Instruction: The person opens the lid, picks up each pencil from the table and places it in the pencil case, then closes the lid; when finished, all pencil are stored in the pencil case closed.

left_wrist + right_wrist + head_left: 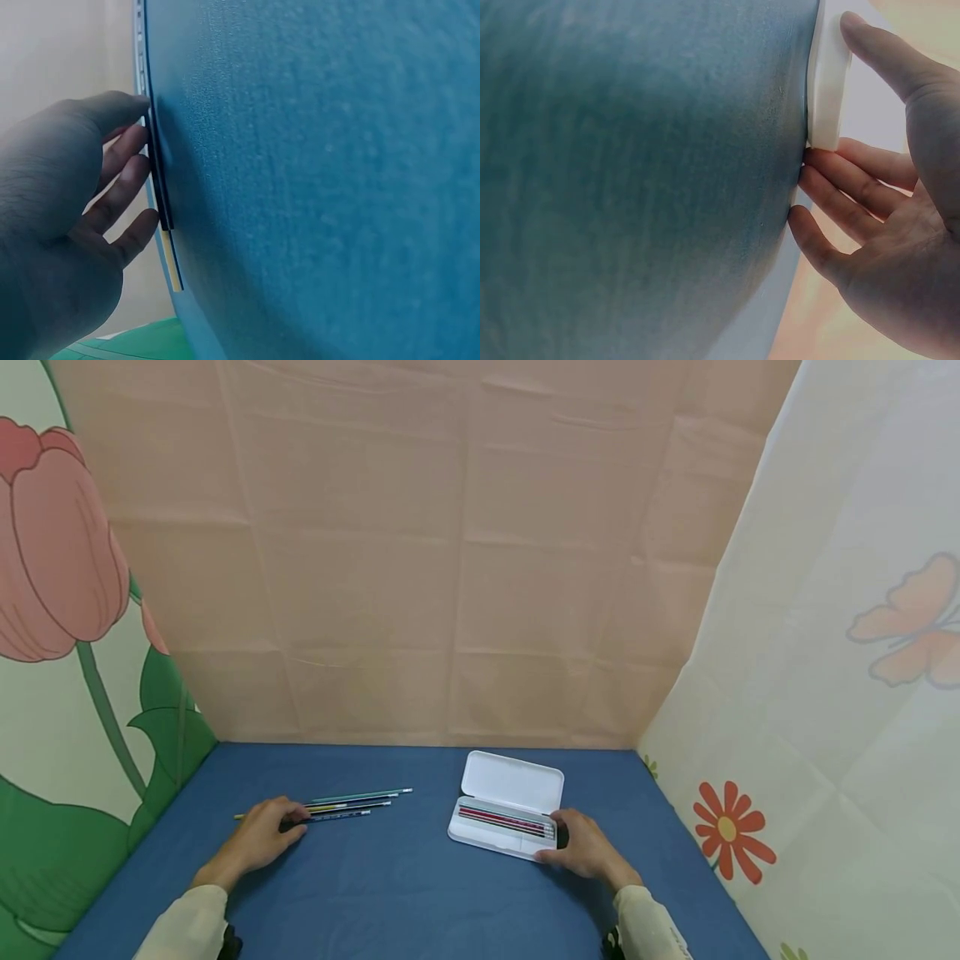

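Several pencils [352,806] lie side by side on the blue cloth at the left. My left hand [262,832] is over their left part, and its fingertips touch or nearly touch a dark pencil [159,180] with a yellow end. The thumb stands apart from the fingers. An open white pencil case [487,841] lies to the right with its lid [513,781] tipped back. Inside it are several dark red pencils [502,820]. My right hand [585,847] holds the case's right end, thumb on the near wall [829,82] and fingers by the end.
Blue cloth [375,893] covers the table. A tan sheet [450,568] hangs behind it. A flower-printed sheet [60,718] stands at the left side and a white printed sheet [810,735] at the right.
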Motion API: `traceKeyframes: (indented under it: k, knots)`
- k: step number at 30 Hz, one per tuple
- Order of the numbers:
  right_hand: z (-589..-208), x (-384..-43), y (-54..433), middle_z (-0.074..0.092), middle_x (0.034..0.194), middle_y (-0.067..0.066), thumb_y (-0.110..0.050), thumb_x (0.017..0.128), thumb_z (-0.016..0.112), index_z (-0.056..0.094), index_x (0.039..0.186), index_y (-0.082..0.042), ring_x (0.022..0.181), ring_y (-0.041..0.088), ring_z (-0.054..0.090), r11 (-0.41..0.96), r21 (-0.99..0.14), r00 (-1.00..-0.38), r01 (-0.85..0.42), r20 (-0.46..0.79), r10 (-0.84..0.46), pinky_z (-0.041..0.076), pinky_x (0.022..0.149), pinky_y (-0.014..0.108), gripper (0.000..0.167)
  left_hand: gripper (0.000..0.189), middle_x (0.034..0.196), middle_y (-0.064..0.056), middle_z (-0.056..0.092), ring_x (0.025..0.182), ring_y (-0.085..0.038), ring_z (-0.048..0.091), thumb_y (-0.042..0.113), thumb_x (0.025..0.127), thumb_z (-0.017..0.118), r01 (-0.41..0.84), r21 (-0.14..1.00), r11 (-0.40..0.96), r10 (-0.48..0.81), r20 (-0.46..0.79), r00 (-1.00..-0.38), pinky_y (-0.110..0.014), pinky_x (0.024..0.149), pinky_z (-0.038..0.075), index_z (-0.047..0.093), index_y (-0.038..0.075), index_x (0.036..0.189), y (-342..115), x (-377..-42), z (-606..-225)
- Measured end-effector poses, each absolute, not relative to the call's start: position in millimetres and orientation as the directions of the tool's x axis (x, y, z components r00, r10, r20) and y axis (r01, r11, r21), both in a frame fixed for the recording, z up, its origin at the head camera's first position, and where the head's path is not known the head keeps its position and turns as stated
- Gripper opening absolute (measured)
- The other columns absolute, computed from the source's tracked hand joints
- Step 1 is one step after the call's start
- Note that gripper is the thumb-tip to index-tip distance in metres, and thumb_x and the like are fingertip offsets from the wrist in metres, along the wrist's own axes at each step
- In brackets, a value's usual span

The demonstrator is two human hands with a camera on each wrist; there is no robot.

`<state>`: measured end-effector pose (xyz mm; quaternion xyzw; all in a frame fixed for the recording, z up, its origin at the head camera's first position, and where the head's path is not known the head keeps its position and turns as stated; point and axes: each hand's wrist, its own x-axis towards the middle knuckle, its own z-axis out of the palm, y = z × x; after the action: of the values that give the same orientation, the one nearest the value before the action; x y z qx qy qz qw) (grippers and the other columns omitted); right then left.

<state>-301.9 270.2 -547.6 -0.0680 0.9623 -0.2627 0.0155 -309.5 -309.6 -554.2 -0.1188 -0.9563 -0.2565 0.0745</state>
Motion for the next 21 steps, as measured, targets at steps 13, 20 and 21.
traceKeyframes:
  k: [13,20,21]
  knots:
    - [-547.9,-301.6,270.4,0.074,0.138,0.015,-0.042,0.082,0.103,0.068,0.147,-0.001,0.123,0.029,0.068,0.847,-0.515,-0.99,-0.129,0.013,-0.143,0.055,0.114,0.062,0.084,0.013,0.107,-0.008,0.077,0.102,-0.032,0.067,0.007,0.098,0.083,0.262,0.449,0.854,0.169,0.237,-0.957,-0.065,0.09,0.05,0.084,0.008,0.111,-311.4,-308.0,-557.3]
    - [-547.8,-301.2,269.7,0.073,0.138,0.015,-0.043,0.082,0.103,0.067,0.148,-0.001,0.121,0.028,0.068,0.844,-0.521,-0.99,-0.127,0.008,-0.144,0.056,0.112,0.061,0.085,0.009,0.1,-0.006,0.075,0.096,-0.028,0.069,0.006,0.099,0.082,0.254,0.431,0.866,0.171,0.222,-0.96,-0.066,0.091,0.052,0.084,0.009,0.108,-313.7,-309.3,-559.7]
    - [-548.0,-301.2,269.6,0.073,0.138,0.015,-0.042,0.082,0.103,0.067,0.148,-0.001,0.12,0.027,0.068,0.844,-0.521,-0.99,-0.127,0.008,-0.144,0.056,0.112,0.061,0.086,0.008,0.099,-0.005,0.074,0.094,-0.027,0.069,0.006,0.099,0.082,0.254,0.431,0.866,0.173,0.218,-0.96,-0.065,0.09,0.053,0.083,0.009,0.106,-314.1,-309.8,-560.5]
